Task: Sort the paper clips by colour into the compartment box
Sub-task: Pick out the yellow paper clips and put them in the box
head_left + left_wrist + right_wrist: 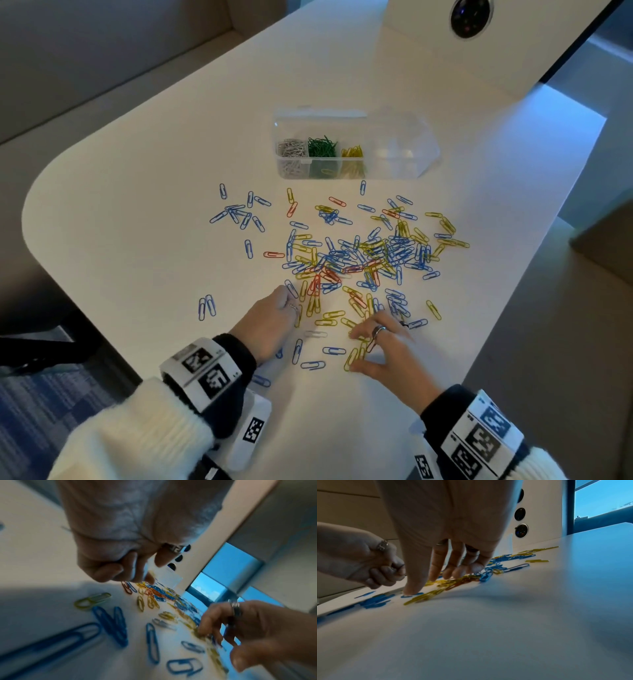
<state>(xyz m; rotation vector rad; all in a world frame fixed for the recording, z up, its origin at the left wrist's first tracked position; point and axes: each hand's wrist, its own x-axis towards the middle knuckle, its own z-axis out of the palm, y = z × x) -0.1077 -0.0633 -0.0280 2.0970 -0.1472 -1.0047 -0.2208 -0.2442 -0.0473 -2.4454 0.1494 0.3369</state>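
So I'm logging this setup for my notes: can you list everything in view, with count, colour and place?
compartment box: one, clear plastic, far side of the table, beyond the pile.
sorted clips: three batches in the box's left compartments: white, green, yellow; the right part looks empty.
loose clips: many, mostly blue and yellow, some red, spread mid-table.
white clip: one, between the hands.
table: one, white, rounded corner.
round port: one, dark, in the white panel behind.
left hand: fingers curled, near edge of the pile; contents unclear.
right hand: fingers spread, touching yellow clips.
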